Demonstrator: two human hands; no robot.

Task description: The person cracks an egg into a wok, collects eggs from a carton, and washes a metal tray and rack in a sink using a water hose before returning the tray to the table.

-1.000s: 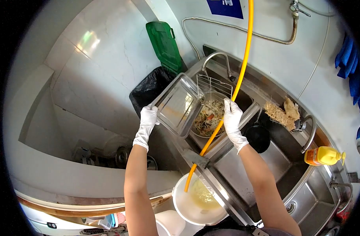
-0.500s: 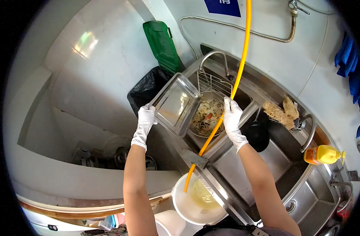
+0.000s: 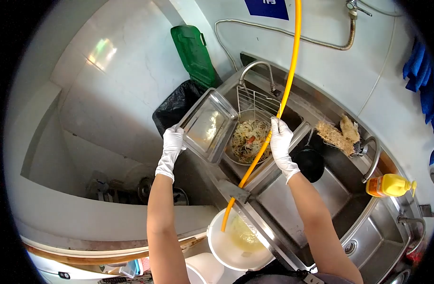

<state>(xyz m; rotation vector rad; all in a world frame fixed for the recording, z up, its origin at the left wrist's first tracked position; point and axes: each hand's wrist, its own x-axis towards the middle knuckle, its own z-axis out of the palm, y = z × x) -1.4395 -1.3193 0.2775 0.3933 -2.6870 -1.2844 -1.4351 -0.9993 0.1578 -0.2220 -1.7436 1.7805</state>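
Observation:
My left hand (image 3: 172, 140), in a white glove, grips the edge of a rectangular metal tray (image 3: 207, 125). The tray is tilted beside a round strainer of food scraps (image 3: 249, 141) in the left sink. My right hand (image 3: 281, 137), also gloved, is closed on a yellow hose (image 3: 289, 85) above the divider between the sinks. The hose hangs from above and runs down to a white bucket (image 3: 216, 241) holding yellowish liquid. A wire rack (image 3: 257, 100) stands behind the strainer, partly hidden by the hose.
A black-lined bin (image 3: 179, 102) with a green lid (image 3: 194, 57) stands beyond the tray. A black pan (image 3: 309, 163) sits in the middle sink (image 3: 321, 203). Fibrous scrubbers (image 3: 340, 135) and a yellow bottle (image 3: 389, 186) lie along the back right. A curved faucet (image 3: 257, 66) overhangs the left sink.
My left hand and the tray have shifted slightly left, uncovering a little more of the strainer. My right hand stays at the hose.

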